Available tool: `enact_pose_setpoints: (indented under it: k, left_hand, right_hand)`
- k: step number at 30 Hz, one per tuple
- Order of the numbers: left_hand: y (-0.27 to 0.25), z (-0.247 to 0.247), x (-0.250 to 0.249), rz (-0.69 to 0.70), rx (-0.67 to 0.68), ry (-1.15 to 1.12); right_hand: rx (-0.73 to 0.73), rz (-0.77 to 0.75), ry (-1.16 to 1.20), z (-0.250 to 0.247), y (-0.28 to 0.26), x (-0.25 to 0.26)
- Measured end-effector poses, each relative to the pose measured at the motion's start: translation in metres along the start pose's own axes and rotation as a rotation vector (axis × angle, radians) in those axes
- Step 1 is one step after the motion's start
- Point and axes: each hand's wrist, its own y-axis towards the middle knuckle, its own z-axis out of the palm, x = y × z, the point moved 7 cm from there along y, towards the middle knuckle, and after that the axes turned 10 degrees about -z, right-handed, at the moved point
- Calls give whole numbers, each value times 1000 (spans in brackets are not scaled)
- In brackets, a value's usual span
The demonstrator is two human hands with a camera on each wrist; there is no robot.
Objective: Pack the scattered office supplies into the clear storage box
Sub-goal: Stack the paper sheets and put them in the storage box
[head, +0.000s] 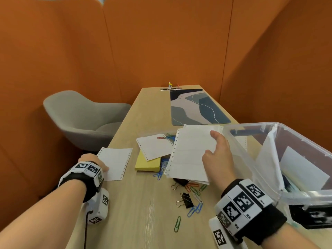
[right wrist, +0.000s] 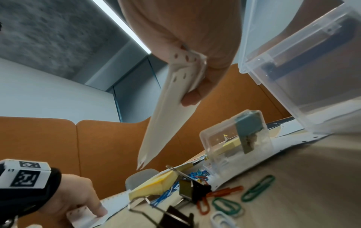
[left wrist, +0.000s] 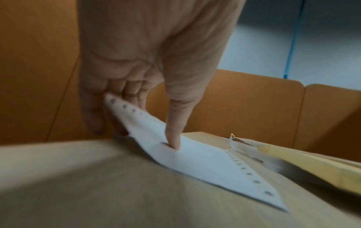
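Right hand point(head: 217, 155): grip closed on 1 sheaf of perforated sheets point(head: 190, 153), held off the surface point(head: 143, 212), long axis sloping down and away from the clear storage box point(head: 251, 153), which lies just right of that grip. Left hand point(head: 93, 162): grip pinching 1 loose sheet point(head: 116, 162), well left of the box; right hand nearer.

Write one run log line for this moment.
right hand: holds papers by box | left hand: pinches sheet on table | clips: unpacked
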Motion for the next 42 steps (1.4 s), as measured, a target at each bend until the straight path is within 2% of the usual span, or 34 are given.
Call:
enact_pose_setpoints:
  k: [2, 4, 6, 8, 12, 17, 21, 29, 35, 42]
  left_hand:
    - [2, -10, -2, -75, -46, -246]
    - [2, -22, -10, -65, -116, -520]
    - [-2, -34, -21, -19, -153, -783]
    - [-10, -38, -40, 89, -120, -863]
    - [-40, -13, -81, 264, 67, -756]
    - [-77, 37, -105, 374, 192, -361]
    - [-80, 48, -109, 369, 151, -235]
    - [-69, 50, -111, 351, 333, -292]
    - [-73, 49, -116, 386, 355, -203]
    - [-62, 58, -117, 376, 408, -327]
  right_hand:
    - [-5, 0, 10, 1, 1, -1]
    - [-18, 2, 28, 0, 2, -2]
    - [-15, 5, 29, 1, 4, -3]
    - [-3, 21, 20, 2, 4, -4]
    - [-6, 40, 22, 5, 3, -6]
    - [-7, 39, 28, 5, 4, -7]
    - [-19, 49, 31, -1, 5, -10]
    - [-1, 56, 42, -2, 5, -11]
    - [22, 36, 43, 1, 4, -10]
    - [34, 28, 34, 0, 5, -11]
